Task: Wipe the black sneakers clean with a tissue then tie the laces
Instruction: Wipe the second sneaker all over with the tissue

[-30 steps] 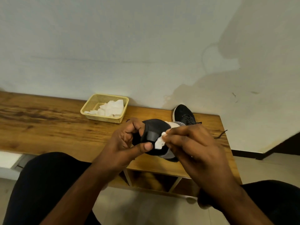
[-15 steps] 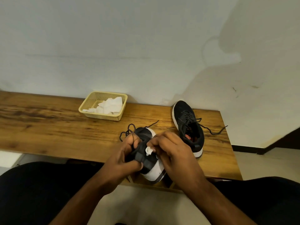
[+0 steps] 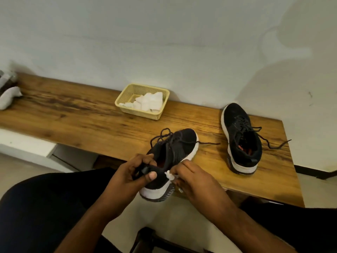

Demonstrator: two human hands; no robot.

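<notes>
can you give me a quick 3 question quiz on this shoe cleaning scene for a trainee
1. True or false: the left hand grips the heel of the near sneaker.
2. What does the right hand pinch? A) a lace B) a tissue C) the basket
3. Fill in: the far sneaker lies on the bench with its laces ____.

Key: 1 true; 2 B; 3 untied. Spare tissues sit in the basket by the wall.
</notes>
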